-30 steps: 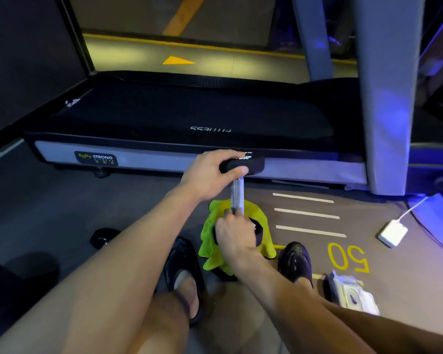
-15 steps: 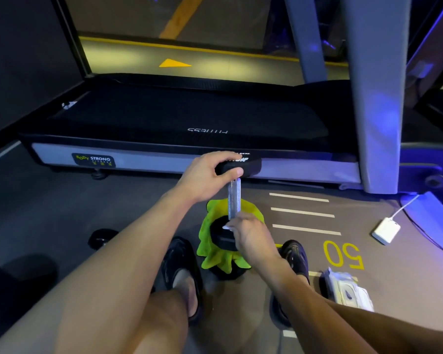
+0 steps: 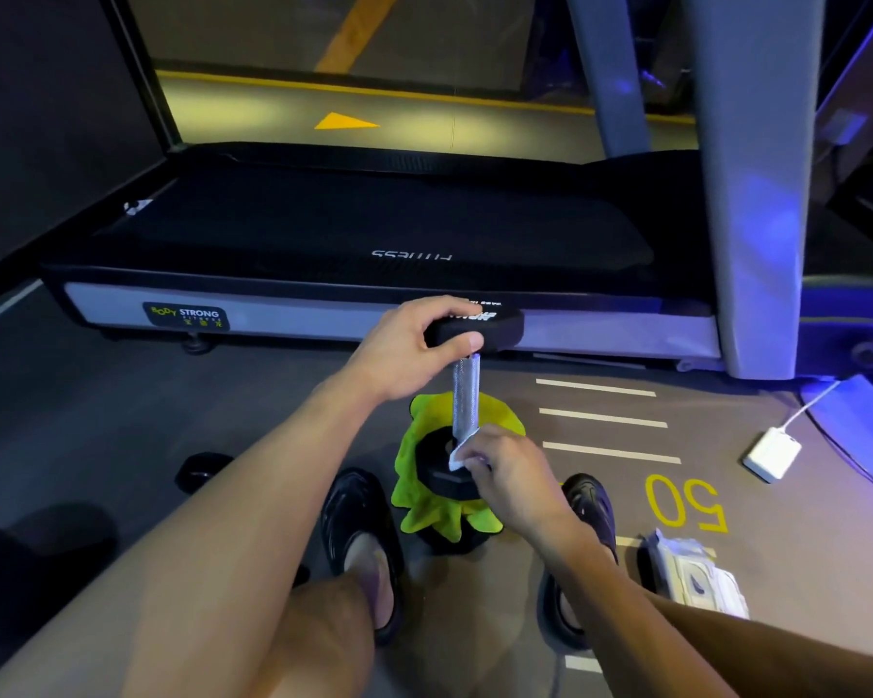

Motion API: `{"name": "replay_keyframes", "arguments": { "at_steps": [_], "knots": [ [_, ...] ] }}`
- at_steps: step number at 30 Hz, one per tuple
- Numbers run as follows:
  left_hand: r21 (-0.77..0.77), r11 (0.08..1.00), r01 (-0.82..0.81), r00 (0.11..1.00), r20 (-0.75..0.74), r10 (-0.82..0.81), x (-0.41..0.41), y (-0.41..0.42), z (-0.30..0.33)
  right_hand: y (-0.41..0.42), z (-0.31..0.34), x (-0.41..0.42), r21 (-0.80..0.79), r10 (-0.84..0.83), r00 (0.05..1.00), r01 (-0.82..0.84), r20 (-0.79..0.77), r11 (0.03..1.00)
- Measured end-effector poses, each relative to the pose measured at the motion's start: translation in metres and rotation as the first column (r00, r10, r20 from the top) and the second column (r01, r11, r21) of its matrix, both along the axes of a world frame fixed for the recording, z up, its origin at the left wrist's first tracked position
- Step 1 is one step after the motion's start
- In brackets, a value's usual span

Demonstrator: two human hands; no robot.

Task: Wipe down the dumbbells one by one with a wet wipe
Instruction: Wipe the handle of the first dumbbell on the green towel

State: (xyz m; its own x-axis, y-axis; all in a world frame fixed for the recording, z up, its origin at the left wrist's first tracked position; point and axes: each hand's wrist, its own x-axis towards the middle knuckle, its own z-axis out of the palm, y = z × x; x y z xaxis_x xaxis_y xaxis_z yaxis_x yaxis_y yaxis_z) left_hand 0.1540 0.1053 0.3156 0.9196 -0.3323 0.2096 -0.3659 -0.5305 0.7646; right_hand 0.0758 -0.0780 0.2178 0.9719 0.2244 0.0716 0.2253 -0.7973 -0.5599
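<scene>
A black dumbbell point(image 3: 465, 395) with a knurled metal handle stands upright on a lime-green cloth point(image 3: 495, 415) on the floor. My left hand point(image 3: 404, 347) grips its top head and holds it steady. My right hand point(image 3: 507, 468) pinches a small white wet wipe point(image 3: 462, 450) against the lower head, right at the foot of the handle. Another dumbbell point(image 3: 200, 471) lies on the floor to the left, partly hidden by my left arm.
A treadmill point(image 3: 374, 244) runs across the view just beyond the dumbbell, with its grey upright point(image 3: 757, 193) at right. A pack of wet wipes point(image 3: 696, 574) lies by my right foot. A white charger point(image 3: 772, 453) with a cable sits further right. My feet flank the cloth.
My right hand has slid off the handle's base and moved right and down onto the lower head with the wipe. The left hand keeps its grip on the top head.
</scene>
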Motion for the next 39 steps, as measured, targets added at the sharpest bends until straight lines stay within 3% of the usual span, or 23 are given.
{"name": "replay_keyframes", "arguments": {
  "at_steps": [2,7,11,14,18,21,24,27,30,32,35,39],
  "knots": [
    [-0.005,1.000,0.005,1.000,-0.001,-0.005,0.001,0.000,0.000,0.006,0.000,0.003,-0.055,0.013,0.999,-0.011,0.030,0.998],
    [-0.020,1.000,-0.012,1.000,0.001,0.012,0.002,0.002,0.000,-0.015,-0.020,0.003,0.230,-0.273,0.961,0.254,0.052,0.939],
    [-0.033,0.999,0.019,1.000,0.000,-0.019,0.003,0.000,-0.004,-0.017,-0.011,0.017,0.294,-0.445,0.895,0.436,-0.037,0.851],
    [-0.038,0.999,0.011,1.000,-0.002,-0.011,0.004,0.000,-0.004,0.014,-0.005,0.005,0.460,-0.443,0.896,0.391,0.006,0.797],
    [-0.060,0.998,0.009,1.000,0.006,-0.009,0.010,0.003,-0.011,0.032,-0.021,-0.012,0.429,-0.366,0.915,0.267,0.166,0.863],
    [-0.066,0.998,-0.001,1.000,0.012,0.002,0.013,-0.001,-0.015,0.033,-0.003,0.012,0.571,-0.453,0.890,0.341,0.061,0.747],
    [-0.072,0.997,0.001,1.000,0.014,0.000,0.013,-0.001,-0.014,0.041,0.019,0.027,0.657,-0.508,0.858,0.341,0.075,0.673],
    [-0.068,0.998,0.007,1.000,-0.005,-0.008,0.014,0.003,-0.013,0.044,0.004,0.012,0.588,-0.485,0.865,0.325,0.132,0.741],
    [-0.078,0.997,0.019,1.000,-0.001,-0.019,0.013,0.002,-0.013,0.034,-0.005,0.002,0.500,-0.404,0.912,0.320,0.068,0.805],
    [-0.088,0.996,0.013,1.000,0.002,-0.013,0.013,-0.001,-0.013,0.032,0.013,0.019,0.500,-0.398,0.917,0.331,0.030,0.800],
    [-0.090,0.996,0.014,1.000,0.014,-0.013,0.012,-0.003,-0.013,0.041,0.042,0.041,0.557,-0.451,0.881,0.305,0.143,0.772],
    [-0.095,0.995,0.024,1.000,0.007,-0.023,0.011,0.001,-0.014,0.046,0.011,0.019,0.540,-0.450,0.876,0.297,0.174,0.787]
  ]
}}
